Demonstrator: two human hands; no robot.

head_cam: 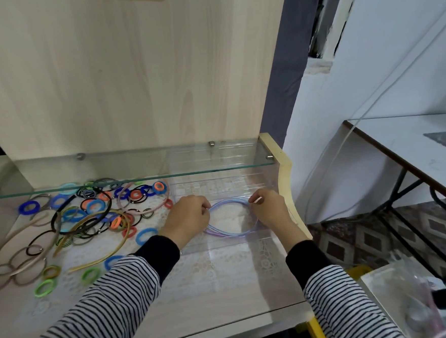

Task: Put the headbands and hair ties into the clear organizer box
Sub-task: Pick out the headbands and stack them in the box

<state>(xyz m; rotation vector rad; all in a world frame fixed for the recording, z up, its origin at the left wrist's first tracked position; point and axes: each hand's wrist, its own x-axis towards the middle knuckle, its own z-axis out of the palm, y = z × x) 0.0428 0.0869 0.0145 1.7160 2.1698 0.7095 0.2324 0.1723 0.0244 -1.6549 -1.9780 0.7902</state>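
With my left hand [187, 215] and right hand [269, 208] each in a pinching grip on the thin lilac-and-blue plastic headbands [230, 217] at frame centre, inside the clear plastic organizer box [248, 239], I should lay them flat before releasing.

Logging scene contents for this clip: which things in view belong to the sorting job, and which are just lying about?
Part of the job:
- clear organizer box
- purple headbands, held by left hand and right hand
- pile of headbands and hair ties

Lying about:
- glass shelf
- side table
- plastic bags
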